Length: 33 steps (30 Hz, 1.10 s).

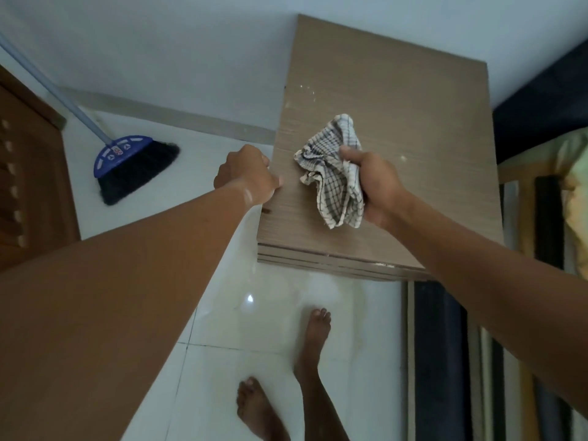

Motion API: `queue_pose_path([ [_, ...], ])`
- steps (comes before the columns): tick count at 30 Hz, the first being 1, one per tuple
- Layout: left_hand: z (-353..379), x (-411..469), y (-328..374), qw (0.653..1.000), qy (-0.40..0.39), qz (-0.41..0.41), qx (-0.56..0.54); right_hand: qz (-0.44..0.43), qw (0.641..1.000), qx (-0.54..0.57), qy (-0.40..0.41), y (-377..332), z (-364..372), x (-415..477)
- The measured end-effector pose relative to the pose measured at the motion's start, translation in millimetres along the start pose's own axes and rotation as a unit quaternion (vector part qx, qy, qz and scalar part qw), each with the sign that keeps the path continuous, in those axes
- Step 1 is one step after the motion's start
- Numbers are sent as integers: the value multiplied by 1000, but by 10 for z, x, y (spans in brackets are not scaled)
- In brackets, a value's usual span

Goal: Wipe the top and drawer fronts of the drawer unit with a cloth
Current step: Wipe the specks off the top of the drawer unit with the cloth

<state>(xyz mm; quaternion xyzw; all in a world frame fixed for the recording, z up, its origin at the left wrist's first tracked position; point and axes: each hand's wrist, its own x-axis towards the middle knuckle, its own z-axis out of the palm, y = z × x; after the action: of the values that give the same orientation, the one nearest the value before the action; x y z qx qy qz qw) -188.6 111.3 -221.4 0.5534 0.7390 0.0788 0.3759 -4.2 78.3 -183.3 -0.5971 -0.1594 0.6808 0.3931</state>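
Right hand (pixel 375 183): grip closed around bunched checked cloth (pixel 334 173), over the drawer unit (pixel 413 128) top.
Left hand (pixel 245 176): grip curled on the unit's left edge.
Broom (pixel 133 163): on floor, left.

No readable txt; broom (pixel 127 160) head's red-white label too blurry.

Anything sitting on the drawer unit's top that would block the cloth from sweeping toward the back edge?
Nothing visible does. The right hand holds the checked cloth over the drawer unit's top, which is bare apart from a few pale specks. The left hand grips only the left edge.
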Motion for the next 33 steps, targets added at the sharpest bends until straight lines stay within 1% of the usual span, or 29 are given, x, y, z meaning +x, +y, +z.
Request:
queue_pose_path([
  [4,-22,354,204,1000,2,-3,-3,-38,999,2,8,-475,48,470],
  [7,-19,673,361,999,14,-5,-34,-116,991,-60,15,-870,81,885],
  [10,5,886,367,994,31,-22,-101,-226,965,-131,20,-1261,111,1344],
  [12,36,911,289,981,8,-36,-193,-301,932,-199,41,-1499,141,1732],
  [14,25,919,225,960,-16,-59,-273,-353,880,-314,55,-1624,153,2127],
  [15,12,933,207,953,-29,-70,-294,-364,843,-393,49,-1640,134,2303],
  [16,-1,946,192,947,-43,-78,-307,-365,795,-483,36,-1620,108,2467],
  [17,-14,970,182,944,-54,-80,-316,-362,735,-573,17,-1571,86,2615],
  [18,-29,993,176,941,-63,-79,-322,-363,667,-650,-5,-1531,93,2742],
  [19,-33,1012,169,938,-71,-78,-330,-368,618,-694,-25,-1522,138,2836],
  [20,-41,1019,160,934,-78,-79,-339,-368,596,-713,-41,-1537,218,2900],
  [22,-55,1017,159,928,-88,-83,-353,-383,569,-726,-56,-1593,370,2962],
  [24,-52,1023,163,923,-90,-88,-364,-393,546,-738,-53,-1615,420,2983],
  [27,-53,1009,153,919,-94,-89,-372,-392,544,-740,-57,-1552,422,2902],
  [29,-58,1002,148,920,-99,-85,-370,-395,537,-743,-59,-1426,443,2770],
  [33,-56,982,151,935,-81,-69,-339,-391,518,-755,-89,-993,413,2296],
])
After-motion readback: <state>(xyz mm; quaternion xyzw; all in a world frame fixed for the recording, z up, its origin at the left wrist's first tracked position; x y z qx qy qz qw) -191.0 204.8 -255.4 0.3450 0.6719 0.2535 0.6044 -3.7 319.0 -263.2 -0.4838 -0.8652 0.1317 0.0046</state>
